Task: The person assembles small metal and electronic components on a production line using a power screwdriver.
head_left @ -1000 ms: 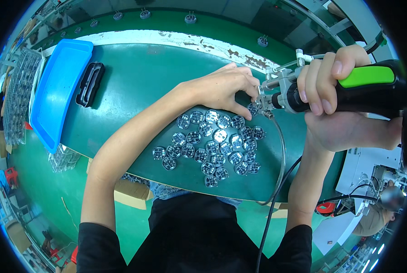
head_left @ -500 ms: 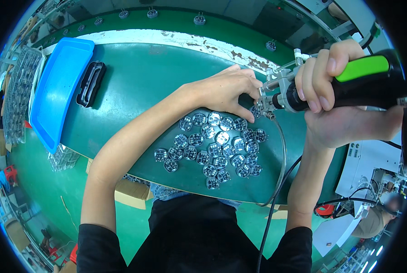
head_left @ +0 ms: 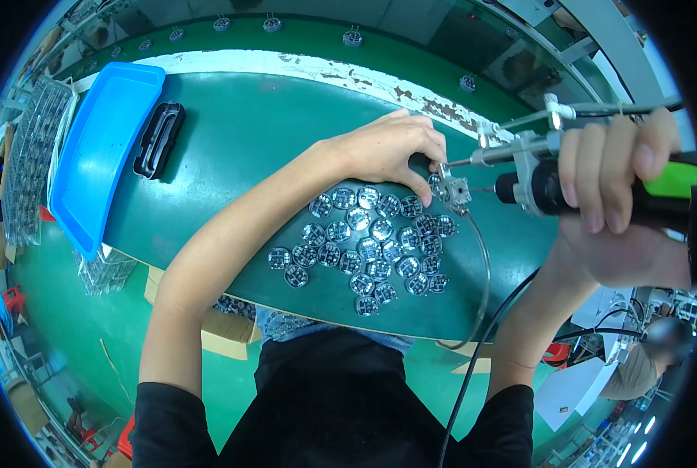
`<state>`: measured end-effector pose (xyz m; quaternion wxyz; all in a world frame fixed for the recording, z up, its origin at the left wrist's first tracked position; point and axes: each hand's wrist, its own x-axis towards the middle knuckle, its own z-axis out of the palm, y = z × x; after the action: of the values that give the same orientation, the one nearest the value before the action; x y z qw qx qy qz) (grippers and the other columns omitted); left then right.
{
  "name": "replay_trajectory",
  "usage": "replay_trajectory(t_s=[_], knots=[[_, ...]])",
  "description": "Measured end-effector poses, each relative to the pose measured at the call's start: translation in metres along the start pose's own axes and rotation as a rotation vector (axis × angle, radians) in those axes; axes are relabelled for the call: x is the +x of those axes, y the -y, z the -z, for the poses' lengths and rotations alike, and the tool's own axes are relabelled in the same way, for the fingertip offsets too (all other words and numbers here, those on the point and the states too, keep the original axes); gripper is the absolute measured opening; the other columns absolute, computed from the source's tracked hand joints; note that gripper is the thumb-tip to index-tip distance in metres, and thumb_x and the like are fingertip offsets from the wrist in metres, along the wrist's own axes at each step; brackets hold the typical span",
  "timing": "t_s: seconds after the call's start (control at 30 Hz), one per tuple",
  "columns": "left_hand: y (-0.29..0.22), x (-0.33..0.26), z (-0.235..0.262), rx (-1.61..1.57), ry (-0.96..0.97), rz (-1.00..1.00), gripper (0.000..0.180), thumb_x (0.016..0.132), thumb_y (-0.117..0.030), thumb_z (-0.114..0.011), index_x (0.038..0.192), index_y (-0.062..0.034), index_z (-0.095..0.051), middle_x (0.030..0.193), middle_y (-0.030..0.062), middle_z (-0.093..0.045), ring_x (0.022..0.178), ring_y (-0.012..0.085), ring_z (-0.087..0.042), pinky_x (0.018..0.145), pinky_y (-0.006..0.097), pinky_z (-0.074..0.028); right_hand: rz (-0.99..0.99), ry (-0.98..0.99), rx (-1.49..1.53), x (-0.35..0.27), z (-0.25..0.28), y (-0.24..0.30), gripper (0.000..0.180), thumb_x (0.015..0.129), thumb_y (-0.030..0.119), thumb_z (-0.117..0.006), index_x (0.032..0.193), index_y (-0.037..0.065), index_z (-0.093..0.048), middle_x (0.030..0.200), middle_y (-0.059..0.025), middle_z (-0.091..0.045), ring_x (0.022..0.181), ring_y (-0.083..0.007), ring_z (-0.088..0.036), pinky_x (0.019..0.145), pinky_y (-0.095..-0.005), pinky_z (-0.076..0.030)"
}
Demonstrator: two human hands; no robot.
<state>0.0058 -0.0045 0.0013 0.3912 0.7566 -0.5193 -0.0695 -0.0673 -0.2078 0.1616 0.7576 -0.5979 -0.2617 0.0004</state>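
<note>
In my right hand [head_left: 617, 183] is a black and green electric screwdriver [head_left: 547, 187]. A metal guide rod and an air-line fitting [head_left: 551, 113] are attached alongside it. At its tip a thin bit reaches to a small metal nozzle block [head_left: 452, 191], which has a clear hose on its underside. My left hand [head_left: 391, 152] has its thumb and fingers curled round a small round part [head_left: 434, 181], mostly hidden, right beside the block. Several round electronic modules [head_left: 379, 228], silvery with dark circuit faces, lie on the green bench [head_left: 239, 156] below my left hand.
Far left are a blue tray [head_left: 99, 156] and a black plastic tray-like piece [head_left: 159, 140]. Beyond the white bench edge, more round modules [head_left: 352, 37] stand spaced along a green belt. A black cable [head_left: 496, 312] crosses the bench's front edge. Another person [head_left: 637, 374] is at lower right.
My right hand and the screwdriver body have moved right, away from the nozzle block, exposing the thin bit between them. My left hand stays at the round part.
</note>
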Motion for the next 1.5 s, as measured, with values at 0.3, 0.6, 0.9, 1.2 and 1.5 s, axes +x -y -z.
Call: replay_trajectory(t_s=[0.3, 0.6, 0.9, 1.2, 1.5], knots=[[0.0, 0.001, -0.001, -0.023, -0.021, -0.029, 0.034, 0.071, -0.035, -0.087, 0.094, -0.012, -0.074, 0.099, -0.0013, -0.066, 0.105, 0.0226, -0.057, 0.092, 0.038, -0.039, 0.071, 0.072, -0.037, 0.009, -0.017, -0.015, 0.093, 0.077, 0.094, -0.042, 0.098, 0.005, -0.054, 0.057, 0.0037, -0.045, 0.046, -0.0072, -0.044, 0.049, -0.0246, -0.037], [0.001, 0.0, -0.001, -0.019, -0.013, -0.021, 0.035, 0.071, -0.035, -0.087, 0.094, -0.0119, -0.073, 0.1, -0.0013, -0.066, 0.105, 0.0223, -0.057, 0.092, 0.038, -0.039, 0.138, 0.15, -0.066, 0.008, -0.013, -0.021, 0.092, 0.077, 0.094, -0.043, 0.099, 0.005, -0.053, 0.059, 0.003, -0.046, 0.048, -0.0074, -0.046, 0.05, -0.0242, -0.039], [0.001, -0.004, -0.001, -0.021, -0.023, -0.013, 0.035, 0.071, -0.035, -0.087, 0.092, -0.0111, -0.072, 0.098, -0.0012, -0.065, 0.104, 0.0222, -0.057, 0.091, 0.037, -0.039, 0.21, 0.231, -0.092, 0.007, -0.005, -0.026, 0.091, 0.076, 0.093, -0.044, 0.099, 0.006, -0.053, 0.06, 0.0024, -0.047, 0.049, -0.0076, -0.048, 0.051, -0.0237, -0.04], [0.0, 0.001, -0.002, -0.015, -0.022, -0.019, 0.035, 0.071, -0.035, -0.087, 0.089, -0.0099, -0.071, 0.097, -0.0018, -0.065, 0.104, 0.0217, -0.056, 0.09, 0.037, -0.038, 0.185, 0.206, -0.109, 0.004, -0.004, -0.024, 0.091, 0.076, 0.094, -0.043, 0.098, 0.006, -0.052, 0.059, 0.0023, -0.047, 0.049, -0.0076, -0.048, 0.051, -0.0236, -0.04], [0.001, 0.0, -0.002, -0.027, -0.024, -0.03, 0.036, 0.071, -0.035, -0.087, 0.092, -0.0105, -0.072, 0.099, -0.0011, -0.066, 0.104, 0.0225, -0.057, 0.092, 0.038, -0.039, 0.133, 0.156, -0.103, 0.002, -0.001, -0.025, 0.092, 0.075, 0.095, -0.041, 0.095, 0.006, -0.052, 0.058, 0.0024, -0.046, 0.048, -0.0075, -0.047, 0.05, -0.0235, -0.04]])
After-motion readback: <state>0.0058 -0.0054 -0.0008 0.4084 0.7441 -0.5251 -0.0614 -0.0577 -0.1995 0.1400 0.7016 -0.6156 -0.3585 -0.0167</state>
